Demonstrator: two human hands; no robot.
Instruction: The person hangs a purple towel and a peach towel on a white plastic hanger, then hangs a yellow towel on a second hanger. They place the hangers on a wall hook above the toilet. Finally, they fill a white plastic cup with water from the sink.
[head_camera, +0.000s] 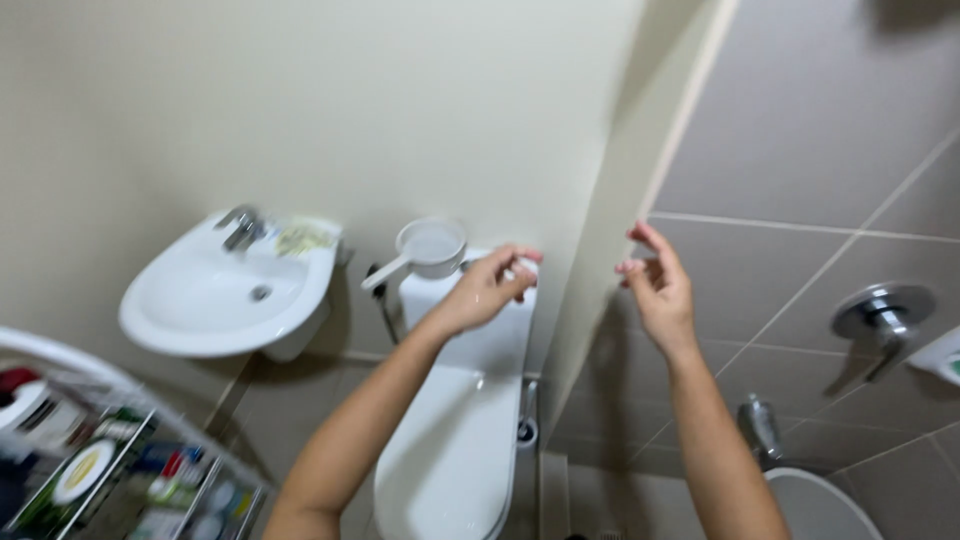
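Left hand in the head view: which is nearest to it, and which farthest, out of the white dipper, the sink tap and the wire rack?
From the left hand:
1. White dipper, just to its left on the toilet tank.
2. Sink tap, further left at the back of the basin.
3. Wire rack, far down in the bottom-left corner.

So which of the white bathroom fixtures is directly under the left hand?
The toilet, lid closed: the left hand hovers over its tank. The white sink sits apart, further left on the wall.
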